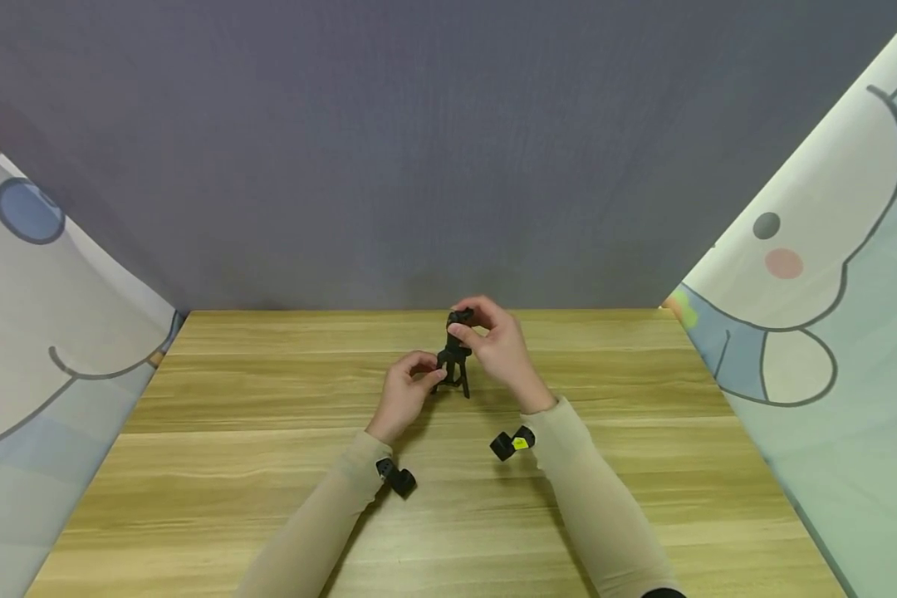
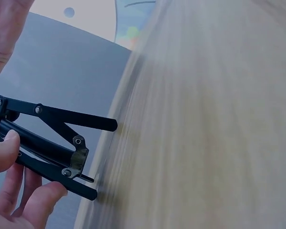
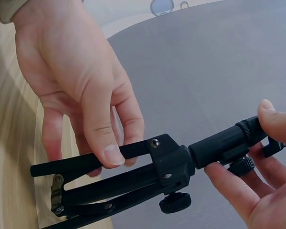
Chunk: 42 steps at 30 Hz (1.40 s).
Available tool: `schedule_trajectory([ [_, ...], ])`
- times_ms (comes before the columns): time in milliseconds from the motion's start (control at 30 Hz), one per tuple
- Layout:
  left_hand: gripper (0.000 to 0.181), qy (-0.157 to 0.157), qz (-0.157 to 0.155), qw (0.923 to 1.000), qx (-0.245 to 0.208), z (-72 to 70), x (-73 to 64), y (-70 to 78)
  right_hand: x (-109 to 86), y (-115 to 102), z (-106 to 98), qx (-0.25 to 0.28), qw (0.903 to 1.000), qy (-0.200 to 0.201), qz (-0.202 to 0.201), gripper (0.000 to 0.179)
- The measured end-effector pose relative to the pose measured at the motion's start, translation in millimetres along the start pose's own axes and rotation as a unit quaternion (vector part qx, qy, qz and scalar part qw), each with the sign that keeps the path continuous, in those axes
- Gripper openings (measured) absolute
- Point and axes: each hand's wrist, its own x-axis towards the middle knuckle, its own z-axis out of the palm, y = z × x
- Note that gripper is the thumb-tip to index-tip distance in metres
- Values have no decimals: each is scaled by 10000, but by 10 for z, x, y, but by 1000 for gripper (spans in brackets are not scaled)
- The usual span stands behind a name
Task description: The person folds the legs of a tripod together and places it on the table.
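A small black tripod [image 1: 452, 355] stands upright near the back of the wooden table, its legs partly spread and their tips at the tabletop. My left hand [image 1: 406, 392] pinches one leg between thumb and fingers, low on the tripod's left side. Higher up, my right hand [image 1: 502, 342] grips the head, thumb in front. The right wrist view shows a ribbed knob [image 3: 175, 202] under the leg collar and a smaller knob [image 3: 241, 166] beside the right fingers. Metal hinge braces [image 2: 78, 160] join the legs in the left wrist view.
The wooden table [image 1: 269, 498] ends at a grey upright panel [image 1: 419, 166] just behind the tripod. Cartoon-printed sheets [image 1: 815, 249] rise along both sides. Each wrist wears a small black camera [image 1: 401, 482] on a strap.
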Motion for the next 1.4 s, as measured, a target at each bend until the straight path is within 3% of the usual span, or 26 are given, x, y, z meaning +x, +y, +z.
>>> schedule_trajectory([
  [300,7,11,203,9997,164,2,-1,-35,-10,25,-7,-136,9999,37,-89,29],
  [533,8,59,137,9997,178,8,-6,-35,-25,73,-28,6,9998,75,-172,37],
  [900,8,110,134,9997,174,10,-9,-35,-158,214,-94,223,9972,224,680,42],
  [1100,9,146,159,9995,219,24,-17,-47,-280,553,-108,212,9943,327,995,42],
  [1200,10,133,125,9995,253,34,-22,-42,-345,781,-103,218,9938,464,984,41],
  [1400,10,197,-8,9997,141,42,-17,-38,-452,992,-61,65,9932,607,996,36],
])
